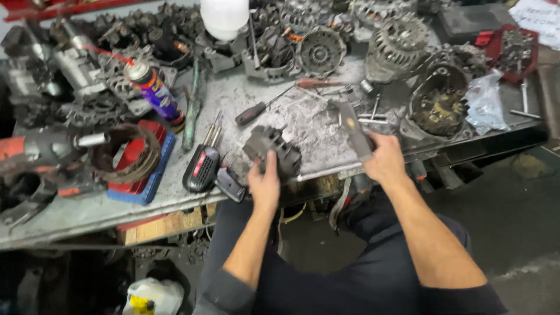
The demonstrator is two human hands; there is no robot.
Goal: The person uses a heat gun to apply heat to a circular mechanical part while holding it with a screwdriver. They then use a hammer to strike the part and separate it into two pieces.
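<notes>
My left hand point(264, 185) grips a dark grey alternator housing point(273, 150) that rests at the near edge of the metal workbench point(87, 207). My right hand point(385, 158) is closed around the handle of a hammer-like tool point(352, 125), whose head points away from me over the dusty bench top. The tool's head lies just right of the housing, apart from it. Both forearms reach out from dark sleeves above my lap.
A black and red multimeter point(201, 168) lies left of the housing. A spray can point(154, 90), a screwdriver point(263, 106), a white plastic bottle point(224, 17), a round casing point(437, 108) and several alternator parts point(396, 44) crowd the bench. A red-blue box point(140, 175) sits at left.
</notes>
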